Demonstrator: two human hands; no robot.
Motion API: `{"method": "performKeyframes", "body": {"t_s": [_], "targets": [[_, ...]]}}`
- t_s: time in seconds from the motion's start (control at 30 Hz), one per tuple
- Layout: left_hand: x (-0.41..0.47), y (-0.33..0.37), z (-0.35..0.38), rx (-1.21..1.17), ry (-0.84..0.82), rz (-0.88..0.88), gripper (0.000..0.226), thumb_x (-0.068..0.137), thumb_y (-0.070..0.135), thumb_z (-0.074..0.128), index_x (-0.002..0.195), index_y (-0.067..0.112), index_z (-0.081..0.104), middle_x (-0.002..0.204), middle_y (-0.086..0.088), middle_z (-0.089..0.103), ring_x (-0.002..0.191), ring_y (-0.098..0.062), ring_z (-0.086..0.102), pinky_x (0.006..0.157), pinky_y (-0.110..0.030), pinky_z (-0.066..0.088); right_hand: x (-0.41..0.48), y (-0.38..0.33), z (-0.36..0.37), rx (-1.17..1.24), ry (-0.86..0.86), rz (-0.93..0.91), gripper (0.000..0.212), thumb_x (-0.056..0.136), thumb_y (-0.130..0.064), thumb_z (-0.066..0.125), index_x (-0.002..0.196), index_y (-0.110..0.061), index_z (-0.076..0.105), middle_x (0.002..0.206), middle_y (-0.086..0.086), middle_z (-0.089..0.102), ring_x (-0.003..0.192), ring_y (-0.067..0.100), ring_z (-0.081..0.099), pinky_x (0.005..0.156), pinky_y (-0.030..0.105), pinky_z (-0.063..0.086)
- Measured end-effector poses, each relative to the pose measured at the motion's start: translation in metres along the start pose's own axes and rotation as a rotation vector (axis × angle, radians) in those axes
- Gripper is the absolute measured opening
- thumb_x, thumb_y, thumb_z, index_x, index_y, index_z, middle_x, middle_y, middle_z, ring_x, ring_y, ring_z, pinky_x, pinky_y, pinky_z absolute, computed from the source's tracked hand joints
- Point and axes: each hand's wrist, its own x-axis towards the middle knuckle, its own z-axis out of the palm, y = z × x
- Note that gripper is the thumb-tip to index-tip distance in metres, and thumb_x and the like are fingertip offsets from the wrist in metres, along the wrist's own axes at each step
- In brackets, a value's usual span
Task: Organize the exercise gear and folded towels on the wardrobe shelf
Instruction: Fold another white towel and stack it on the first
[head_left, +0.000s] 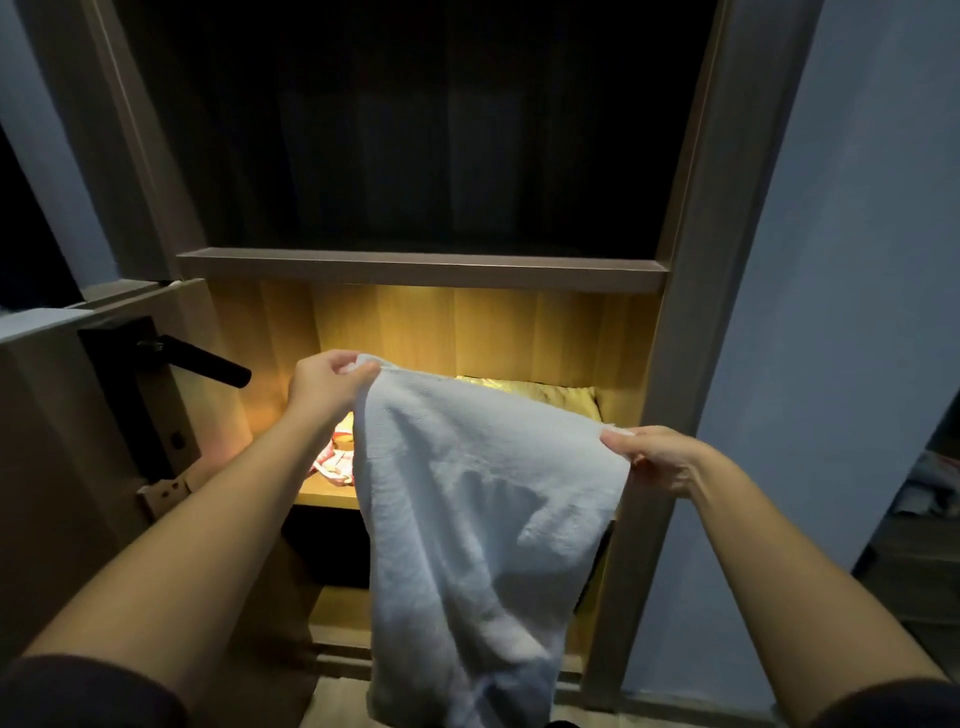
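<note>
A white towel (478, 519) hangs unfolded in front of the lit wardrobe shelf (324, 493). My left hand (324, 384) pinches its upper left corner. My right hand (657, 457) pinches the upper right corner, lower and nearer to me. The towel's lower end drops out of the frame's bottom edge. On the shelf behind the towel lie a red and white item (335, 460) at the left and a yellowish fabric (540, 392) at the back; the towel hides most of both.
A dark upper shelf (421, 267) sits above the lit one. An open door with a black lever handle (202, 358) stands at the left. A blue-grey wall panel (831, 312) is at the right, with a cluttered space beyond it.
</note>
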Motion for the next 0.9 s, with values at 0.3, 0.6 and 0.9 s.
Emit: {"method": "performKeyframes", "body": {"t_s": [0.3,0.6,0.9], "targets": [[-0.011,0.033,-0.018,-0.083,0.035,0.081,0.014,0.089,0.031,0.070,0.099,0.022,0.066,0.102,0.003,0.064,0.092,-0.015,0.062,0.069,-0.026,0.055,-0.023,-0.043,0.031,-0.273,0.456,-0.618,0.020,0.096,-0.037,0.058,0.104,-0.019,0.059,0.095,-0.003,0.063,0.083,0.009,0.061,0.059,0.022,0.044],[-0.077,0.089,-0.068,-0.309,0.228,0.402,0.017,0.091,0.027,0.069,0.105,0.018,0.072,0.100,0.001,0.071,0.094,-0.013,0.067,0.068,-0.019,0.053,-0.134,-0.093,0.036,-0.142,0.578,-1.160,0.009,0.093,-0.024,0.065,0.094,-0.019,0.058,0.084,-0.015,0.059,0.070,-0.014,0.055,0.059,0.003,0.039],[-0.173,0.172,-0.136,-0.553,0.396,0.709,0.018,0.091,0.028,0.067,0.098,0.013,0.073,0.086,0.004,0.071,0.079,-0.005,0.066,0.072,-0.023,0.054,-0.279,-0.123,0.040,0.082,0.445,-1.325,0.010,0.084,-0.044,0.069,0.085,-0.034,0.069,0.085,-0.012,0.068,0.075,0.000,0.061,0.063,0.016,0.050]]}}
